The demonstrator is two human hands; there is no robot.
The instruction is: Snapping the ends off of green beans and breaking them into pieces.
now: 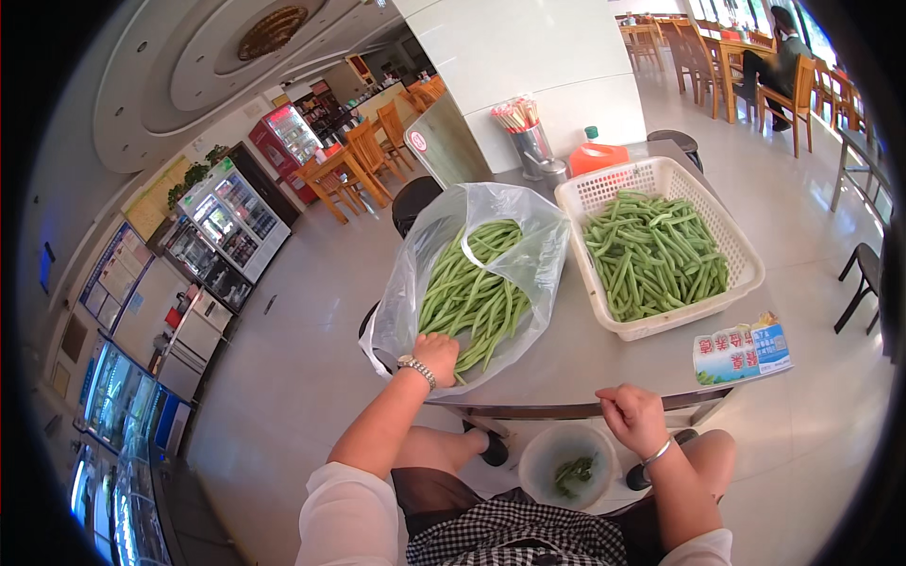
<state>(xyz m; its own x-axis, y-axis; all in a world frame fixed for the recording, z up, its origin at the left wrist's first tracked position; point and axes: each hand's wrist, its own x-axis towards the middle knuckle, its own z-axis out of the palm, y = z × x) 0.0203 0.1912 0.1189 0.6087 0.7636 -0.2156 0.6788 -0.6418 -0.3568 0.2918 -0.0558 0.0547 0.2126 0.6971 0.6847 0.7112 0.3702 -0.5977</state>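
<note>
My left hand [435, 359], with a wristwatch, reaches into the near side of a clear plastic bag [545, 212] of long green beans [474, 283]. Its fingertips are at the lower beans and partly hidden, so their grip is unclear. Over the table's front edge hangs my right hand [632, 417], a bangle on its wrist. Its fingers are curled in and nothing shows in them. Shorter bean pieces [651, 255] lie heaped in a white plastic basket [740, 272] at the right. Below the table edge, a pale plastic bucket [532, 470] holds green scraps [573, 472].
The grey table [566, 368] bears a printed card [742, 351] at its front right. Behind the bag and basket stand a metal holder [534, 150] with wrapped chopsticks, a lidded metal pot [554, 170] and an orange jug [597, 157]. A stool [414, 201] is beyond the bag.
</note>
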